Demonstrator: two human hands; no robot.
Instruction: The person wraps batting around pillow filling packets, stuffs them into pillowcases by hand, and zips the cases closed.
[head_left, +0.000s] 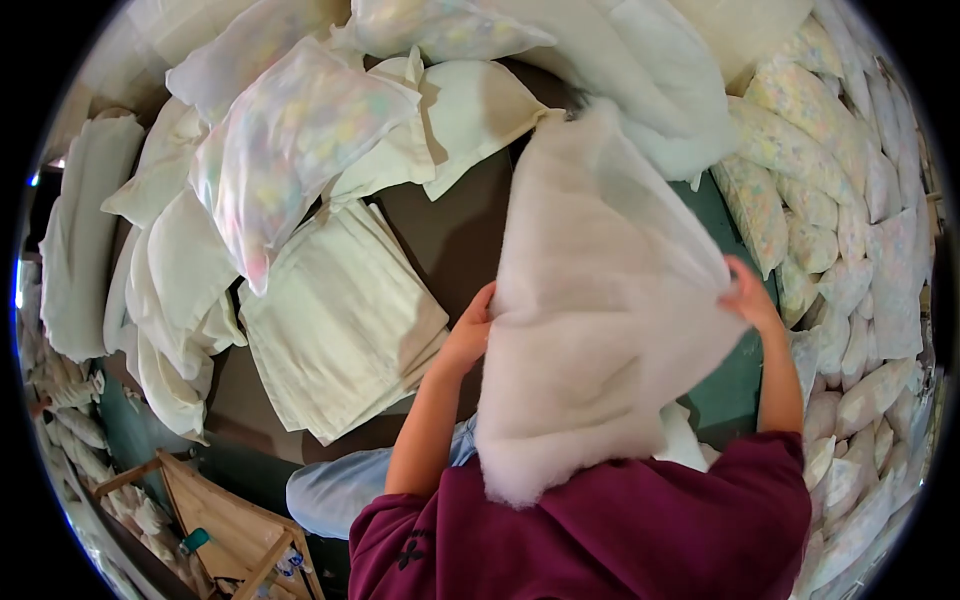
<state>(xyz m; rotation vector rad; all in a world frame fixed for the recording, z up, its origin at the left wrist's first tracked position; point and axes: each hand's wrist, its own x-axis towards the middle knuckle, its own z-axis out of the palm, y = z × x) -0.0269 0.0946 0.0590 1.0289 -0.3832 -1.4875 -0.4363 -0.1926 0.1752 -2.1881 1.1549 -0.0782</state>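
A large white sheet of fluffy batting (580, 350) hangs between my hands, its lower end close to my dark red shirt. My left hand (475, 325) grips its left edge, the fingers partly behind it. On the other side my right hand (745, 292) pinches the thin right edge. The top of the batting reaches up to the pale cushions at the back of the brown table (450, 235). To the left of my left hand lies a stack of flat cream fabric covers (335, 325).
A see-through cushion with pastel filling (300, 140) lies upper left, among cream cushions (475, 110). More white batting (640, 60) is at the top. Filled bags (800, 150) are piled along the right. A wooden frame stool (225, 520) stands lower left.
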